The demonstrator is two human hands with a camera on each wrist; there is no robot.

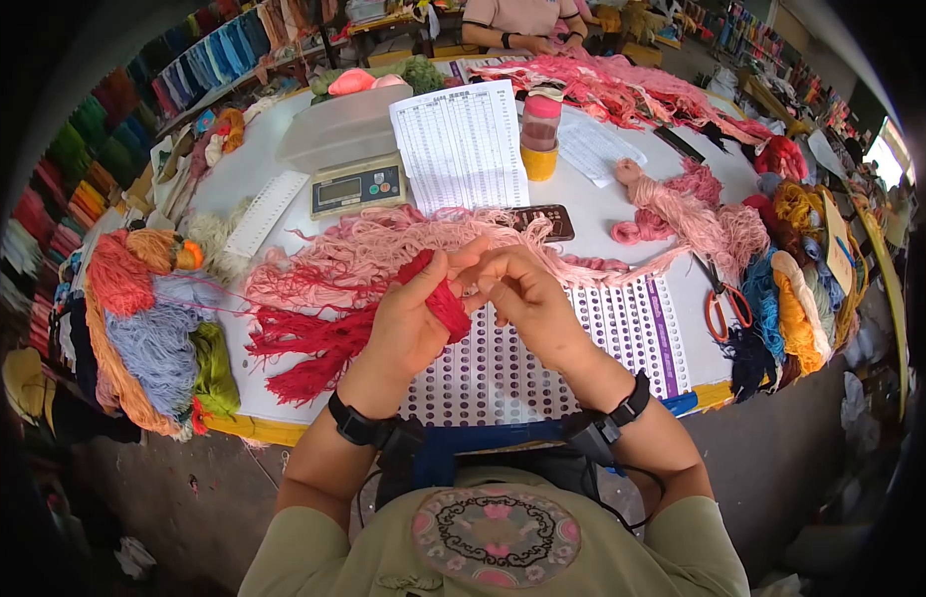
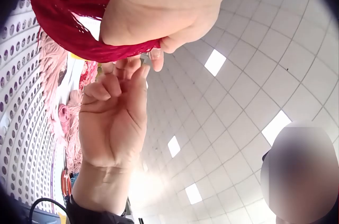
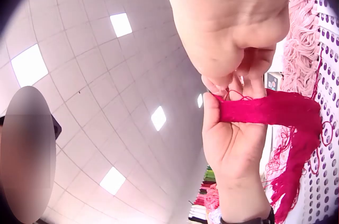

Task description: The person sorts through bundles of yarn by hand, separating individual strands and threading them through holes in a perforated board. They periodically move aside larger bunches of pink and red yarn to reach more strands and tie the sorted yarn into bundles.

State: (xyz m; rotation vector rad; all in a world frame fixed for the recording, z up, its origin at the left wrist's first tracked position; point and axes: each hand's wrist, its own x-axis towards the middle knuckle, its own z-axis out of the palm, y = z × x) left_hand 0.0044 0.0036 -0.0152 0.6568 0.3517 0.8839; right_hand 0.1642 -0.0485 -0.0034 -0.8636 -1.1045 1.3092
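A hank of deep red yarn [image 1: 446, 310] is draped across the left hand [image 1: 408, 323], its loose ends spread leftward over the table. In the right wrist view the red yarn [image 3: 265, 108] crosses the palm of the left hand [image 3: 235, 147], near the thumb. Close against it, the right hand [image 1: 532, 313] has its thumb and fingers bent together at a thin red strand by the left fingertips. From the left wrist, the red yarn [image 2: 74, 41] loops below the left hand [image 2: 164, 9], facing the right hand [image 2: 114, 121] with its curled fingers.
Pale pink yarn [image 1: 353, 249] lies beyond the hands, over a sheet with dark dots [image 1: 622, 328]. Behind are a scale [image 1: 358, 187], printed paper [image 1: 461, 144] and a bottle [image 1: 540, 124]. Orange-handled scissors [image 1: 717, 313] and coloured yarn piles [image 1: 174, 328] flank the work; another person sits opposite.
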